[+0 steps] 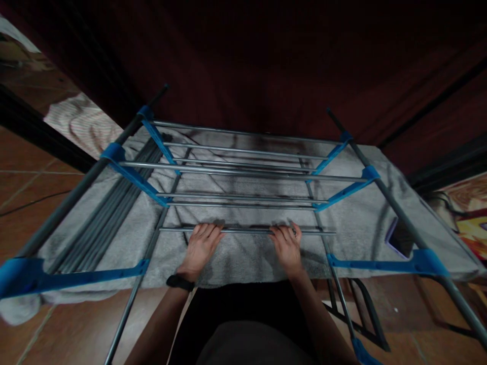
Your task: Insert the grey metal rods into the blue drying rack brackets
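Note:
A thin grey metal rod (247, 231) lies crosswise low in front of me. My left hand (202, 247) has its fingers curled over the rod towards its left end; a dark band circles that wrist. Towards the other end, my right hand (286, 248) grips the same rod, with a ring on one finger. Around both hands stands a partly built rack of grey poles (399, 208) and blue plastic brackets (140, 183). Several crossbars (243, 173) span between the brackets beyond my hands. The rod's ends lie close to the thin inner poles; whether they are joined there I cannot tell.
A grey cloth (353, 218) covers the surface under the rack. Several loose grey tubes (110, 215) lie together at left. A phone (400, 237) rests at right. Dark red curtains (258, 66) hang behind, and a dark metal frame (367, 314) stands on the tiled floor.

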A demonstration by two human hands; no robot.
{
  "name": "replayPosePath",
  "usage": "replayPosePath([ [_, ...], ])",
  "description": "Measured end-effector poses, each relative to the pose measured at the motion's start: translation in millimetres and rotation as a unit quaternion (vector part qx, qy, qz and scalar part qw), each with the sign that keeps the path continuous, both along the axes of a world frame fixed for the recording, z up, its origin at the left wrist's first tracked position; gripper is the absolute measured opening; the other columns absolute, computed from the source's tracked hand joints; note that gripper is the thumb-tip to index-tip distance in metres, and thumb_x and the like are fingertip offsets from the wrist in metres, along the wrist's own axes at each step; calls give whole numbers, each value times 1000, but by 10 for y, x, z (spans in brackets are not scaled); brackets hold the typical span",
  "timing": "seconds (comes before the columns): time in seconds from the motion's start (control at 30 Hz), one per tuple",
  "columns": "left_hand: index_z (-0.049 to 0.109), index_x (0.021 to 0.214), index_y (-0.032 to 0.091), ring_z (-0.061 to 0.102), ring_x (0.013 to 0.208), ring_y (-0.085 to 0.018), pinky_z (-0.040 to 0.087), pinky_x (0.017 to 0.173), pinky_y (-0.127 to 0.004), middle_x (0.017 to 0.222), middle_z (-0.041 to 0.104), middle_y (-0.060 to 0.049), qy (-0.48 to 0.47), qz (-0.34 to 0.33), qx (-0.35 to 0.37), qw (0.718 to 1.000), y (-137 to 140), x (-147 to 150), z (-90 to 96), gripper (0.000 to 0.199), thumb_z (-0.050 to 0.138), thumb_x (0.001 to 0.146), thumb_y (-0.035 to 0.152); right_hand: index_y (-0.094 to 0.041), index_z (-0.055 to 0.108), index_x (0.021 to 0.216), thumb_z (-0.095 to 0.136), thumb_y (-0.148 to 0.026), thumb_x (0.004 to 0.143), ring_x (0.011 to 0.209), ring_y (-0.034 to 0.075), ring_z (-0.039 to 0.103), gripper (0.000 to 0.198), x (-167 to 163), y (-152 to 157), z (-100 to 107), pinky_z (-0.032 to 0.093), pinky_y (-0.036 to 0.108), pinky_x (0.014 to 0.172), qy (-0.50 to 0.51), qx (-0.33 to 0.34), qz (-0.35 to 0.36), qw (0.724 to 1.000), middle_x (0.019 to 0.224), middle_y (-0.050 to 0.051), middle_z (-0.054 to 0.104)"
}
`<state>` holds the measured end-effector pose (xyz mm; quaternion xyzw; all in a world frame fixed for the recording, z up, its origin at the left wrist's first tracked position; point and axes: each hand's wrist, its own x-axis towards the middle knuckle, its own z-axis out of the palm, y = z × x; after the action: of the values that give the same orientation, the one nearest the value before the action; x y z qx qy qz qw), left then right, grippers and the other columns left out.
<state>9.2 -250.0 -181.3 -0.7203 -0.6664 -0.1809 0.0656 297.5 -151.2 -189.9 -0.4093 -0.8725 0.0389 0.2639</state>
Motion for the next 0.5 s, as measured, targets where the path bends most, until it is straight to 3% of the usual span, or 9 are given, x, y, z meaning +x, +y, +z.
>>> replayPosePath([
  [0.33, 66, 109, 19, 60, 91, -25, 42, 92, -43, 95, 68, -8, -8, 94, -18, 995, -168, -174, 123, 28, 40, 101, 21, -24, 65, 117, 42, -28, 100, 106, 25, 60, 29, 428, 154, 60, 29, 54, 113, -1, 51, -64, 997, 105, 8, 67],
  [0.5, 66, 109, 21, 59, 102, -26, 41, 99, -46, 110, 67, -10, -24, 145, 6, 989, -279, -216, 169, 25, 43, 99, 22, -24, 65, 114, 42, -31, 101, 104, 24, 60, 28, 440, 155, 32, 25, 55, 114, 2, 66, -62, 996, 106, 8, 67],
])
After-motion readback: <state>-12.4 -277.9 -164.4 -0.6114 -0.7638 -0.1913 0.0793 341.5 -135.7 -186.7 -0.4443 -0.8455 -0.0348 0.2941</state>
